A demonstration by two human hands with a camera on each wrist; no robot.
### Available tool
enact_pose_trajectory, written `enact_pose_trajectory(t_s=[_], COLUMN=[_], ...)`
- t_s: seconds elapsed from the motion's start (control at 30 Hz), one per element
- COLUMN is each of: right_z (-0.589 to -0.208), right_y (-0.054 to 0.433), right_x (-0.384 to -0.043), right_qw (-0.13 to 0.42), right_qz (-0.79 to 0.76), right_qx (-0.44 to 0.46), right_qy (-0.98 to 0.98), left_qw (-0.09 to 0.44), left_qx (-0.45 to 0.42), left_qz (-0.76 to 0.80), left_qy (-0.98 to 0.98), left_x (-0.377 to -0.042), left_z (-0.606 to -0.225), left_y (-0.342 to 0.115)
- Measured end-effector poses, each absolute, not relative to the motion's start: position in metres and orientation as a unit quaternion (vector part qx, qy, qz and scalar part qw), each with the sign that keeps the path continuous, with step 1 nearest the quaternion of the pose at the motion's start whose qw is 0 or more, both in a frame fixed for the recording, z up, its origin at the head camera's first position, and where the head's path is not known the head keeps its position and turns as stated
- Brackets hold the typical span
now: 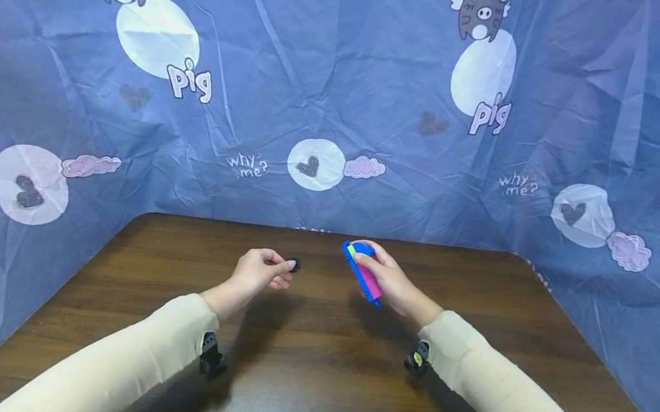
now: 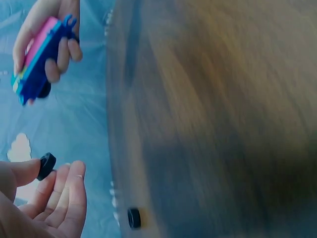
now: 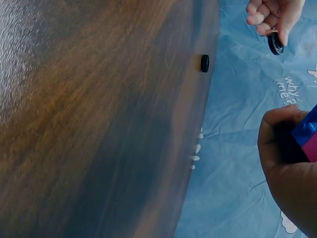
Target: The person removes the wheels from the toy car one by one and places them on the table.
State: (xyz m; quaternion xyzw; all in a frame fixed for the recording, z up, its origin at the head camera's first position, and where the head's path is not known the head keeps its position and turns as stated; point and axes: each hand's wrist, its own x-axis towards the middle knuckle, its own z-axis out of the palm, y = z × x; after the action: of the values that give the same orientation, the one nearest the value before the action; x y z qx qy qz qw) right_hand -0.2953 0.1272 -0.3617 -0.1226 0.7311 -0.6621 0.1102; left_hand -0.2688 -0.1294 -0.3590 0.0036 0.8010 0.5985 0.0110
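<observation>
My left hand [image 1: 256, 272] pinches a small black toy wheel [image 1: 295, 265] between thumb and fingertips, above the table. In the left wrist view, that wheel [image 2: 46, 166] is tilted and the other fingers lie loosely extended behind it. To the right, my right hand [image 1: 396, 282] grips a toy vehicle [image 1: 368, 280] with a blue base, a pink body and a yellow-green strip. Its underside turns partly towards the left hand, where a dark round part [image 2: 44, 90] shows. The wheel and the toy are apart. Palm and fingers hide part of the toy.
Another black wheel [image 2: 134, 218] stands on its edge near the far rim of the brown wooden table [image 1: 317, 373]; the right wrist view shows this loose wheel [image 3: 205, 63] too. A blue printed cloth [image 1: 326, 102] hangs behind and at both sides of the table.
</observation>
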Motion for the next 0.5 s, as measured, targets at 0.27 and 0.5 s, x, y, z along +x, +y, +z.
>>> enact_pose_trajectory(t_s=[0.27,0.5], right_z=[-0.365,-0.366], right_y=[0.127,0.125], right_x=[-0.292,-0.291], right_qw=[0.162,0.178], right_qz=[-0.675,-0.682], right_qx=[-0.12,-0.123], right_qy=[0.71,0.699], left_qw=[0.019,0.014], left_qx=[-0.035,-0.069], left_qz=[0.608,0.615], left_qy=[0.793,0.786], left_x=[-0.287,-0.297], left_z=[-0.366,-0.372], left_y=[-0.16,-0.174])
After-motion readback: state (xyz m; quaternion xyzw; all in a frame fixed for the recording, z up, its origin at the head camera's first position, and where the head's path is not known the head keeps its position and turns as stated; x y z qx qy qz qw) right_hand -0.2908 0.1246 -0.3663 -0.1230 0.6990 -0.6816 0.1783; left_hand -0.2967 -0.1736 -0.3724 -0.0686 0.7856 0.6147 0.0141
